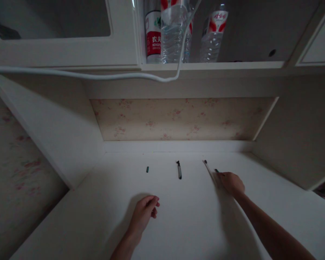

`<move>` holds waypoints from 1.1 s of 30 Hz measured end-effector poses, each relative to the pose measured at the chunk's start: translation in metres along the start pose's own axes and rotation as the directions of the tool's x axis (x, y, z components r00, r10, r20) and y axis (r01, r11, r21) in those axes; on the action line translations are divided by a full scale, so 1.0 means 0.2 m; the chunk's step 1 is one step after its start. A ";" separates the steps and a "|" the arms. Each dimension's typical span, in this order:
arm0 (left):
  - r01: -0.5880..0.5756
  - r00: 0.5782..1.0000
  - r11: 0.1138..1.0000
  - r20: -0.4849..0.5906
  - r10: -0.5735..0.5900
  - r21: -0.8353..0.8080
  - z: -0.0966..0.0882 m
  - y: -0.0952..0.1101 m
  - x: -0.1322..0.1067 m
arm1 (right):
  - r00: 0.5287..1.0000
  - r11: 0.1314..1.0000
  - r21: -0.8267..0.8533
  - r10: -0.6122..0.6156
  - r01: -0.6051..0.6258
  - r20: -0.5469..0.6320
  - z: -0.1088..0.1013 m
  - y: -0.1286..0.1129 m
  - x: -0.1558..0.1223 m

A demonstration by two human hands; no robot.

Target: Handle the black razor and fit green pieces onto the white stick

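Dark slim piece (217, 170): here it is, gripped in the right hand (230, 182), one end showing, angled leftwards.
White-handled brush (209, 169): just left of it, lying slantwise, dark head towards the back.
Black-and-silver tool (180, 172): further left, flat, nearly lengthwise, dark head at the far end.
Green-black strip (147, 169): and out leftmost, short, narrow, lying well apart.

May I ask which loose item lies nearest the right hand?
The dark-headed stick beside the right hand; the razor-like item and small dark piece lie farther left.
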State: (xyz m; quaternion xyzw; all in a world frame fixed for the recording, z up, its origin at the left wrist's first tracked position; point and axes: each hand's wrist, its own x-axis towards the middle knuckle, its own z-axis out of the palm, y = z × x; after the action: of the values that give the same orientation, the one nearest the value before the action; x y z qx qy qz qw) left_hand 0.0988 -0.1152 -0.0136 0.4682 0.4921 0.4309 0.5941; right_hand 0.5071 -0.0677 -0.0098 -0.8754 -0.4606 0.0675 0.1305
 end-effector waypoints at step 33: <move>-0.054 0.997 0.990 0.059 0.046 0.127 0.02 0.03 -0.03 | 0.929 0.915 0.212 -0.364 0.344 0.064 0.10 -0.73 -0.25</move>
State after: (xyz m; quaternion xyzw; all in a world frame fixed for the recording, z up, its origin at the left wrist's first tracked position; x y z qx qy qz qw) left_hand 0.1010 -0.1200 -0.0069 0.5296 0.4901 0.3997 0.5653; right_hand 0.3579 -0.0271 0.0133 -0.7554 -0.6088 0.1326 0.2028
